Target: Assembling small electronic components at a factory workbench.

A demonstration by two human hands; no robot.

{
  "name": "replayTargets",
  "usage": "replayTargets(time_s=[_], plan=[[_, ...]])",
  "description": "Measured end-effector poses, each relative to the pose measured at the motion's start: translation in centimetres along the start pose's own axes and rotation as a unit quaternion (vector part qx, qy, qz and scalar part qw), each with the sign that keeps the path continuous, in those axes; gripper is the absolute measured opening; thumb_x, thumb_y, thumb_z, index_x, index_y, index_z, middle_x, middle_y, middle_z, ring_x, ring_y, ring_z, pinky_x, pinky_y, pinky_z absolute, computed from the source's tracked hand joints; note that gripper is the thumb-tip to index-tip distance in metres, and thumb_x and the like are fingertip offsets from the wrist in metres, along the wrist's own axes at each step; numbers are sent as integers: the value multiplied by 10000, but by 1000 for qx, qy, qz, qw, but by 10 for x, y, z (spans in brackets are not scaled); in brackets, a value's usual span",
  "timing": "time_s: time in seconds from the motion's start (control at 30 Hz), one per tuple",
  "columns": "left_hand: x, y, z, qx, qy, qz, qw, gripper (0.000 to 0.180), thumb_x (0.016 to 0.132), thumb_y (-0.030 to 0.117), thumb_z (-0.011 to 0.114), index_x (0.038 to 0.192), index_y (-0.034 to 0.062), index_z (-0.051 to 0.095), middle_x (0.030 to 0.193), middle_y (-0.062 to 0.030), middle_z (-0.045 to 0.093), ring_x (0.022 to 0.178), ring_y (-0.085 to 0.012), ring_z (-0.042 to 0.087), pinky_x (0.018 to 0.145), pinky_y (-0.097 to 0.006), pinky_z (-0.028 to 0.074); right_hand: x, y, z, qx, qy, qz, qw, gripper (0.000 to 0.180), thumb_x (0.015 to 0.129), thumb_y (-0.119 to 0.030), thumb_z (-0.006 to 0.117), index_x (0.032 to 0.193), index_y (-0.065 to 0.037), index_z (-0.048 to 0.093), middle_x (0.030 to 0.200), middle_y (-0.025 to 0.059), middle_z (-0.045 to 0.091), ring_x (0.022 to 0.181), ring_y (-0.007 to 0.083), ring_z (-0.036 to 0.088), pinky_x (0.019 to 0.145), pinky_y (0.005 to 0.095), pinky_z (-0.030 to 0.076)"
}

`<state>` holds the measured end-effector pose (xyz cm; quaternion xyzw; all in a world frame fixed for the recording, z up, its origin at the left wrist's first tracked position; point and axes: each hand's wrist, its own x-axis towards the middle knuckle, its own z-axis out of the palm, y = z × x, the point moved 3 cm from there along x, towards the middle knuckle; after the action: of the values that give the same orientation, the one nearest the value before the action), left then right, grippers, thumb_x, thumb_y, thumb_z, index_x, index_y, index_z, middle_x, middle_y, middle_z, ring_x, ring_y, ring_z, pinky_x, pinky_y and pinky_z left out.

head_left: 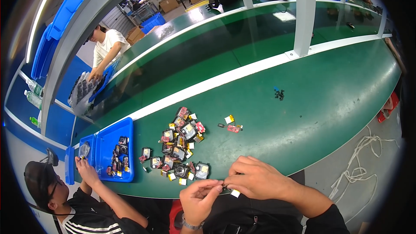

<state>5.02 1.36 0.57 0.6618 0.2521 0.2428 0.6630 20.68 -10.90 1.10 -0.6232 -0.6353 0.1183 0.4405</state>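
My left hand [200,200] and my right hand [256,178] meet at the table's near edge. Their fingers pinch a small dark electronic part [225,187], mostly covered by the fingertips. A white, battery-like piece [235,193] hangs below my right fingers and seems to belong to it. Just beyond my left hand lies a heap of small black device housings [178,152] with red circuit boards and silver-yellow batteries. Apart from the heap, a red circuit board [234,128] lies beside a battery [229,119]. Farther right is a little cluster of black parts [280,95].
A blue tray [131,147] holding similar units stands at the left, where a co-worker in a dark cap [41,177] works. A grey post [304,21] rises from the white divider [208,80]. White cables [357,169] lie on the floor at right. Another person [108,45] handles plastic bags beyond.
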Motion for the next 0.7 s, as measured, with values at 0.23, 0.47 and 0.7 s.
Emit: replayTargets(time_s=[0.23, 0.47, 0.7], plan=[[6, 0, -4, -29, -30, -37, 998, 230, 845, -141, 721, 1062, -105, 653, 973, -198, 736, 896, -207, 737, 814, -301, 616, 1, -1, -2, 1, -11, 10, 1000, 104, 874, -181, 746, 956, -120, 725, 931, -1, 598, 928, 212, 580, 847, 356, 481], [11, 1, -6, -66, -125, -59, 988, 305, 867, -128, 714, 1156, -76, 629, 1003, -132, 706, 929, -159, 692, 809, -266, 580, 0, 2, -1, 14, 3, 15, 1000, 98, 865, -184, 753, 943, -131, 728, 952, -15, 615, 951, 202, 594, 876, 356, 491], [11, -2, -6, -110, -168, -44, 979, 348, 887, -142, 677, 1210, -58, 579, 1027, -126, 670, 935, -152, 658, 833, -275, 564, 0, 3, -3, 36, 20, -2, 999, 88, 860, -184, 752, 937, -147, 730, 973, -25, 629, 948, 199, 602, 860, 355, 502]])
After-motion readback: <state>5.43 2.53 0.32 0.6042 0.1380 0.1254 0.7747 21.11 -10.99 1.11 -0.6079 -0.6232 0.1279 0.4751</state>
